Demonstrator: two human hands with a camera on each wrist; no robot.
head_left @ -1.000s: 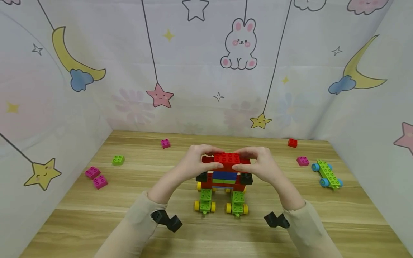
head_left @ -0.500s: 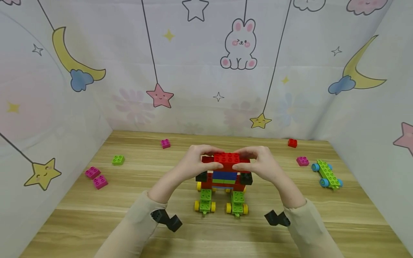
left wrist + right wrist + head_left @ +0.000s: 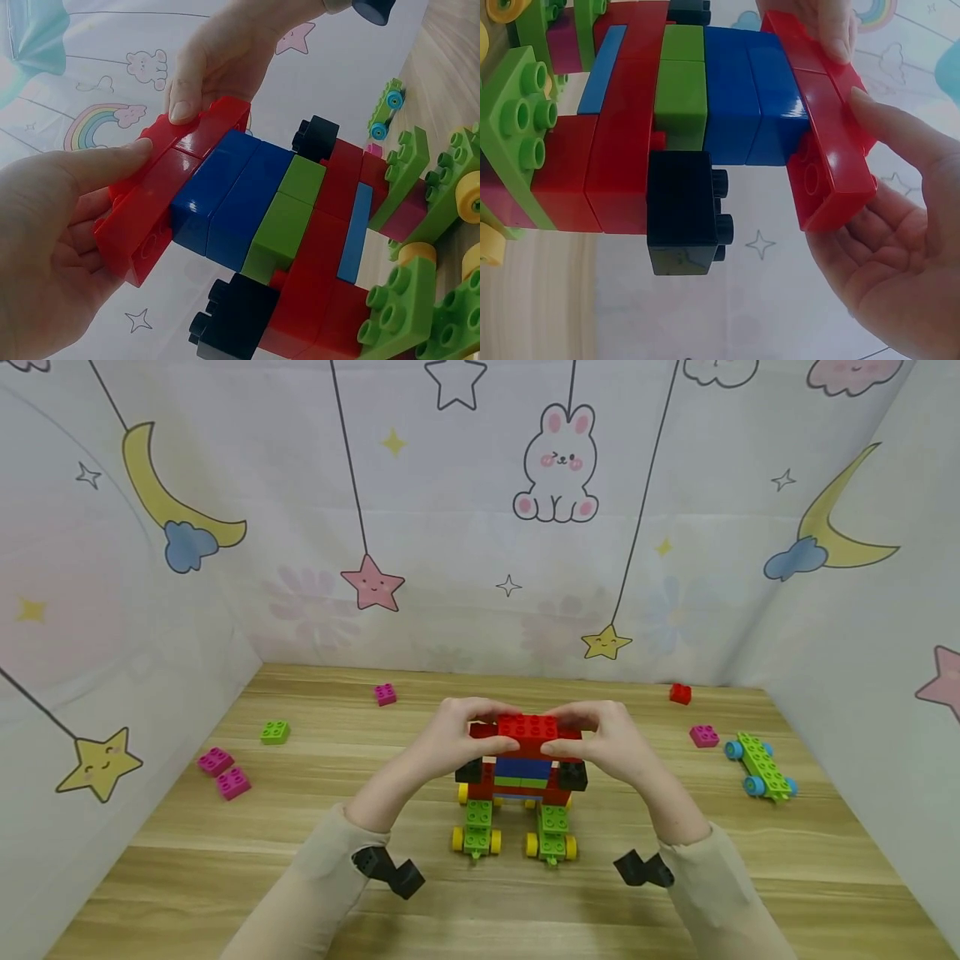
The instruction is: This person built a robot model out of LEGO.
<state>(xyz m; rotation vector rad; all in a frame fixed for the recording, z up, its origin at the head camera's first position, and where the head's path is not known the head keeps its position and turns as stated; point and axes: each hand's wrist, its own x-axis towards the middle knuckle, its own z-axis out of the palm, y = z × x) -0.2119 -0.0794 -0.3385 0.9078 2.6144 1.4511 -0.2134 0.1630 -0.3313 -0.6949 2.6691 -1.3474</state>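
Note:
A toy brick build stands on green wheeled bases (image 3: 477,837) with yellow wheels, mid-table in the head view. Across its top lie red bricks (image 3: 527,728), gripped from the left by my left hand (image 3: 456,742) and from the right by my right hand (image 3: 609,742). Both thumbs press the near face; the other fingers curl behind, partly hidden. Below come blue bricks (image 3: 232,196), then lime green bricks (image 3: 289,214), then a wider red section (image 3: 626,127). A black brick (image 3: 682,214) sticks out on each side. In the left wrist view, the red top layer touches the blue bricks.
Magenta bricks (image 3: 233,783) and a lime green brick (image 3: 275,732) lie at the left. Another magenta brick (image 3: 385,694) is at the back. A red brick (image 3: 680,693), a magenta brick (image 3: 704,736) and a green car base (image 3: 761,765) with blue wheels are at the right.

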